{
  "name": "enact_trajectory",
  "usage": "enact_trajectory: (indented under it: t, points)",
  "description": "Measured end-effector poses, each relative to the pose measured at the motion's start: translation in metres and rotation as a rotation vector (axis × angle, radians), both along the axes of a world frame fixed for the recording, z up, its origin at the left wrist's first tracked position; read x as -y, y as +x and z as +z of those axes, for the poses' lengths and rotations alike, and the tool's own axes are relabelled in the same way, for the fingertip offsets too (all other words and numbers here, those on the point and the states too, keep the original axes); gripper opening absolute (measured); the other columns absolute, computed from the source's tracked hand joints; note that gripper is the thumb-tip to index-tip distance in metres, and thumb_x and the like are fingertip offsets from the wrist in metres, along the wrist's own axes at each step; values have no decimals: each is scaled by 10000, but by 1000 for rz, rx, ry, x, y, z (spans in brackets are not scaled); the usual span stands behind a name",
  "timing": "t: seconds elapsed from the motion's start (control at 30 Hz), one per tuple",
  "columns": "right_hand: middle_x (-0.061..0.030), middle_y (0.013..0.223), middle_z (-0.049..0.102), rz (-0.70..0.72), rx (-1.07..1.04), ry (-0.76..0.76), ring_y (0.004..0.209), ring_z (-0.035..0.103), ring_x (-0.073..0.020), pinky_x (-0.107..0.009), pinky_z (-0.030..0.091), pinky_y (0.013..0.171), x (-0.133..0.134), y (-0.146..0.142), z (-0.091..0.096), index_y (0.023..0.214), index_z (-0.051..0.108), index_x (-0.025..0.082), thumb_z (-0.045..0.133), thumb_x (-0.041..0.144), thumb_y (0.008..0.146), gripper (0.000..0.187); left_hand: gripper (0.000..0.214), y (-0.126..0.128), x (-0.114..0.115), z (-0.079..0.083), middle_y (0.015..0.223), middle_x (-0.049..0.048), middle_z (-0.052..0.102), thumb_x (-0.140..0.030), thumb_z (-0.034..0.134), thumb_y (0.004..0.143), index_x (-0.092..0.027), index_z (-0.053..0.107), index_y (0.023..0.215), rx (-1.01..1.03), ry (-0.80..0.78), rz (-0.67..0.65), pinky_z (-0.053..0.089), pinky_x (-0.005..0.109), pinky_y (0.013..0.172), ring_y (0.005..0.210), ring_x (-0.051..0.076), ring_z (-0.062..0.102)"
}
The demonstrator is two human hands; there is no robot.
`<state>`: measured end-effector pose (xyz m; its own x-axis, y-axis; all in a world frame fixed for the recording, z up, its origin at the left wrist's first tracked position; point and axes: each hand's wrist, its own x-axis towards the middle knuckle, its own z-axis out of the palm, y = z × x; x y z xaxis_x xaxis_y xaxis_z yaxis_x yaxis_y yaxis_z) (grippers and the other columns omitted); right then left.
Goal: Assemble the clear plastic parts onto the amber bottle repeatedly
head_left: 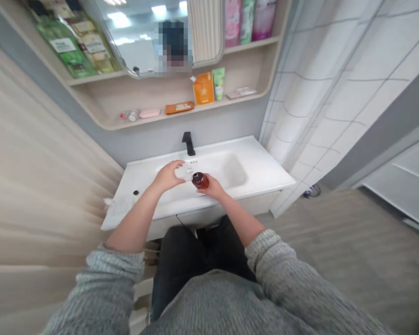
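Note:
My right hand (212,188) is wrapped round a small dark amber bottle (200,180), held over the front of the white sink (261,167). Just to its left, my left hand (169,175) is curled around a small white cap-like piece (181,172) close to the bottle's top. Both hands hover above the basin, in front of the black tap (188,143). Whether the white piece is joined to the bottle cannot be made out.
A shelf (181,114) above the sink carries an orange pouch (203,88), a green tube (218,83), an orange flat box (179,108) and small pink items. A mirror hangs above it. A white tiled wall (335,93) rises on the right, a beige panel on the left.

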<state>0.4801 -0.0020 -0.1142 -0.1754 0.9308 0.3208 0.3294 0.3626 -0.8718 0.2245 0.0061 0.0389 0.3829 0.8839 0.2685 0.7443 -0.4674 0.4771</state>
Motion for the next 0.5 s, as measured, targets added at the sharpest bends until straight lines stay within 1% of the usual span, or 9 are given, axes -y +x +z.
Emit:
enact_trajectory:
  t: [0.07,0.13,0.2,0.27,0.3,0.37,0.5]
  points:
    - [-73,1302,801,-6,2,-12,1172,766,-330,-474,578,1075,1,0,0,1397,665,258,1021,406,645,845,834,-12,7,-38,1324,85,732,-308,954,662,-271,567,1400,289,-92,130,579,449,1054,1206,286,721]
    - [-74,1296,803,-12,2,-19,1162,767,-327,-474,577,1073,1,1,1,1398,660,257,1011,418,651,841,812,-23,16,-75,1266,65,723,-336,964,646,-272,514,1320,487,-144,240,581,422,1008,1127,252,737]
    - [-78,1272,809,-14,-3,-28,1139,769,-324,-466,579,1056,2,1,1,1394,655,246,999,433,657,834,759,-33,26,-107,1213,46,716,-359,961,655,-274,486,1241,589,-157,338,570,412,998,1096,234,736]
    - [-82,1242,814,-22,-7,-38,1106,769,-319,-455,583,1031,2,2,0,1385,652,235,990,449,655,833,726,-41,34,-129,1169,36,719,-359,958,666,-275,471,1198,637,-161,403,559,413,1008,1112,236,734]
    - [-84,1232,815,-31,-10,-43,1091,768,-316,-451,583,1020,1,2,0,1379,651,231,987,455,651,833,712,-44,37,-136,1158,34,721,-352,955,672,-277,468,1186,653,-161,424,557,416,1013,1128,240,734]
    - [-85,1221,814,-47,-14,-52,1072,763,-312,-453,581,1011,1,3,0,1362,655,230,977,470,648,819,690,-47,42,-143,1162,38,721,-336,951,681,-284,468,1171,670,-155,453,559,424,1010,1152,252,736]
    - [-69,1158,816,-87,-2,-73,1026,754,-308,-468,582,995,2,4,0,1288,685,232,959,474,645,740,692,-47,47,-144,1215,50,711,-320,958,679,-294,474,1172,658,-129,506,575,446,1013,1178,276,742]
